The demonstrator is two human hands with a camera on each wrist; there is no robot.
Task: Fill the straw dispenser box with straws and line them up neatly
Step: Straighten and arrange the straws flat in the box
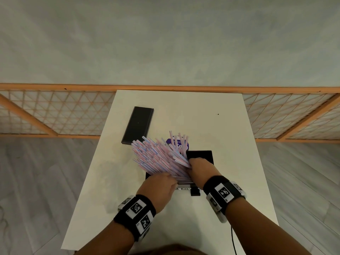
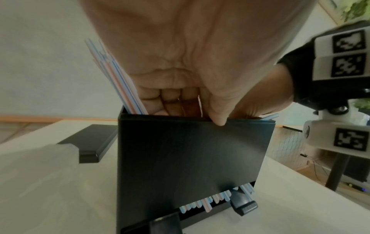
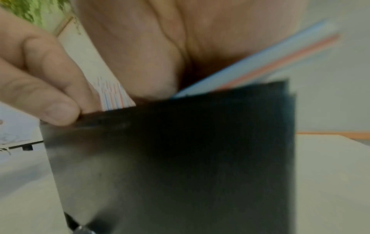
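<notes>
Hands [image 1: 176, 173] on fanned straws [image 1: 158, 155] (in dispenser [image 2: 192, 158])

No text, number or brand can be read anywhere in these views. The nearest thing to lettering is on a purple label [image 1: 177, 144] just beyond the right hand's [image 1: 199, 169] grip, behind the fanned straws [image 1: 160, 159]: pale marks show on it, but the straws cover most of it and what remains is too blurred to make out. The wristbands [image 1: 223, 192] behind both hands carry square black-and-white coded markers [image 2: 348, 66], which are patterns and not letters or digits. The black dispenser box [image 2: 192, 158] under the hands shows a plain front.
</notes>
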